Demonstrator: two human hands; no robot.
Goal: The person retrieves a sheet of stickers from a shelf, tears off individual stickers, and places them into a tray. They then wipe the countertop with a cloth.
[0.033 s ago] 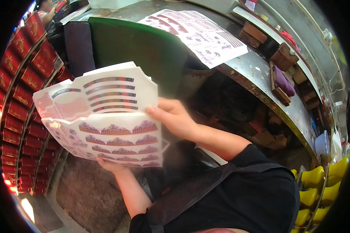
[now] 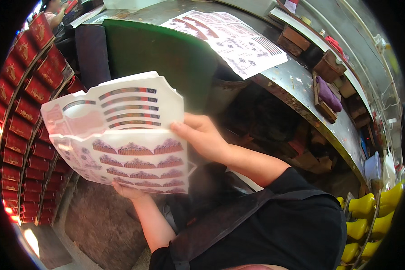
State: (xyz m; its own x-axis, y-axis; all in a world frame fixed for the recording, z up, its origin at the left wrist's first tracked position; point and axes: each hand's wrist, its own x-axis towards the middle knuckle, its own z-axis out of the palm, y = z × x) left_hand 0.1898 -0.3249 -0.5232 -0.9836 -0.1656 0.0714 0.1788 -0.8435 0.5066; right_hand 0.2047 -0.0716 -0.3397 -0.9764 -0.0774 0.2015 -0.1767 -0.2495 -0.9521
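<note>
A small stack of decal sheets [image 2: 139, 155] is held up in front of me, white and slightly glossy. Its front sheet bears rows of purple-and-brown scalloped patterns. Behind that, a sheet with curved dark bands [image 2: 130, 109] shows above the front one's wavy cut edge. My right hand [image 2: 200, 135] grips the stack's right side, thumb on the face of the sheets, other fingers hidden behind. At the bottom edge, my left hand [image 2: 129, 191] holds the stack from below, with most of its fingers hidden under the paper.
More printed sheets [image 2: 238, 45] lie on the worn metal bench [image 2: 297, 85]. A green panel [image 2: 157, 58] stands beyond my hands. Racks of red gold-patterned containers [image 2: 20, 126] line the left; yellow objects [image 2: 362, 204] fill a rack at lower right. A purple cloth [image 2: 328, 94] and brown blocks [image 2: 293, 39] sit at the right.
The sheets have shifted very slightly to the right at their upper left. Both hands keep their hold.
</note>
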